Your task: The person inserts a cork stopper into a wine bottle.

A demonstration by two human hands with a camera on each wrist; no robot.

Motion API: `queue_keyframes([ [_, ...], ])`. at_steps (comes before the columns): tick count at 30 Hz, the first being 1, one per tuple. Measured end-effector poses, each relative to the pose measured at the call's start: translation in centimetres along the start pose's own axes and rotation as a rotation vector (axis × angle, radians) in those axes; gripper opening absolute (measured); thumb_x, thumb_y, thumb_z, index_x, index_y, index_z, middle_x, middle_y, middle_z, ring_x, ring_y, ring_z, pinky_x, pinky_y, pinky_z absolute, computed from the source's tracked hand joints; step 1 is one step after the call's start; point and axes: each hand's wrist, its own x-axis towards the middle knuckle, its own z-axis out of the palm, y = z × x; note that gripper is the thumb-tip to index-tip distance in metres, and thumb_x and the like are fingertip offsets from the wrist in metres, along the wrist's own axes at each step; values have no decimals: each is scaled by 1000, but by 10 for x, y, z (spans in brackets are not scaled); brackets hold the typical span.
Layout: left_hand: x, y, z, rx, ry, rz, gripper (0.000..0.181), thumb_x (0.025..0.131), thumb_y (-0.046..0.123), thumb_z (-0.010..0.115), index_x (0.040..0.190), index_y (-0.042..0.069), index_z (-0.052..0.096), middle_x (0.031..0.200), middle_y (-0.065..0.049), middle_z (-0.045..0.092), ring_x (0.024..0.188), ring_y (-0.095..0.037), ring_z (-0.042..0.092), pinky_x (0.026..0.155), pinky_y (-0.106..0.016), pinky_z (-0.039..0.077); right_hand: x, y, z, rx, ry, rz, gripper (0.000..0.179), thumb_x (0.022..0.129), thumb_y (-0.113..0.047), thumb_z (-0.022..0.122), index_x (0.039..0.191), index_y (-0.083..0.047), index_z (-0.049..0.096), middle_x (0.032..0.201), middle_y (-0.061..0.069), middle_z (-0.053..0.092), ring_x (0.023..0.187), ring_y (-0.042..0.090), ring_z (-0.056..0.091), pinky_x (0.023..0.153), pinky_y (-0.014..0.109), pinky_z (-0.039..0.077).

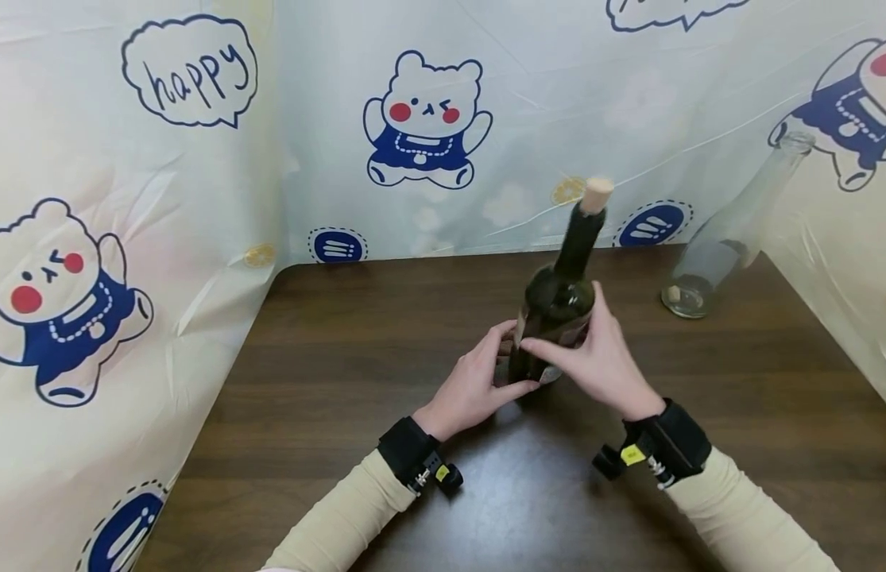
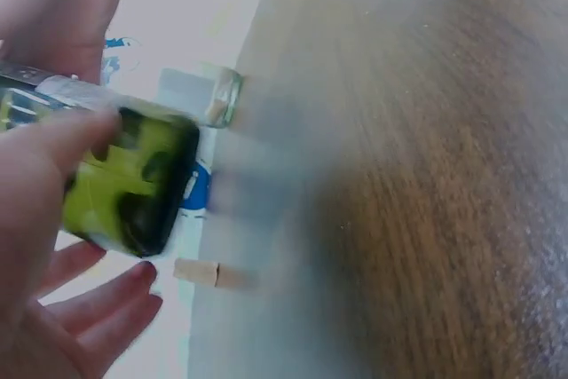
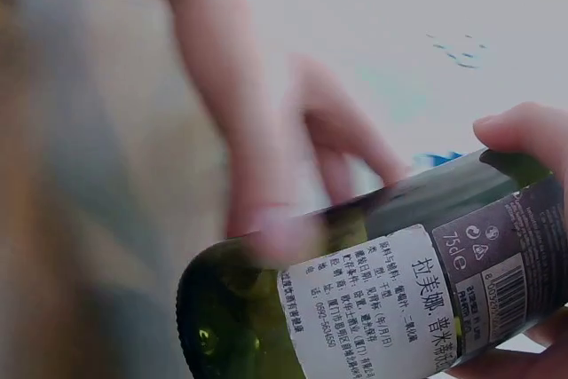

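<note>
A dark green wine bottle (image 1: 557,306) with a pale stopper (image 1: 597,195) in its neck tilts slightly to the right between both hands. My right hand (image 1: 607,357) grips its body, thumb across the front and fingers behind. Lower down, my left hand (image 1: 478,381) has its thumb and fingers around the base; some of its fingers (image 2: 124,317) stand apart from the glass in the left wrist view. The bottle's underside shows there, off the table. A white label (image 3: 373,308) with printed text faces the right wrist camera. The left thumb is blurred.
A clear glass bottle (image 1: 736,230) stands at the table's back right, with a small pale piece (image 1: 674,292) at its bottom. A cork-like piece (image 2: 197,272) appears on the table in the left wrist view. Printed cloth (image 1: 428,214) hangs behind the dark wooden table (image 1: 328,342).
</note>
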Motion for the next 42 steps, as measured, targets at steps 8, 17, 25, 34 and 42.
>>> queue_keyframes([
  [8,-2,1,-1,75,-63,-67,85,91,50,70,159,18,30,144,-6,57,123,-26,65,101,-40,54,59,-7,-50,-9,175,42,97,79,-29,87,157,-26,28,149,10,50,131,26,50,106,60,41],
  [17,-5,2,1,109,-86,-77,79,92,49,69,157,17,36,143,-4,59,122,-23,65,99,-39,55,108,24,-81,-42,287,107,95,82,-32,82,158,-24,25,154,10,38,140,24,40,115,53,34],
  [25,-3,3,2,131,-100,-69,75,93,49,68,155,20,37,142,-4,60,121,-22,66,100,-39,55,135,74,-88,-129,286,228,99,81,-42,80,158,-23,22,156,13,41,143,28,39,115,59,33],
  [34,-4,0,4,142,-103,-81,76,93,50,68,155,20,38,142,-2,60,120,-20,65,99,-39,55,139,94,-86,-123,303,332,105,79,-49,81,158,-22,18,162,13,35,146,30,32,118,60,29],
  [42,-5,-2,3,137,-104,-79,76,93,50,68,155,18,39,141,-3,61,120,-20,65,98,-38,55,138,107,-84,-110,294,367,105,79,-48,81,157,-20,16,161,15,33,146,30,32,118,59,30],
])
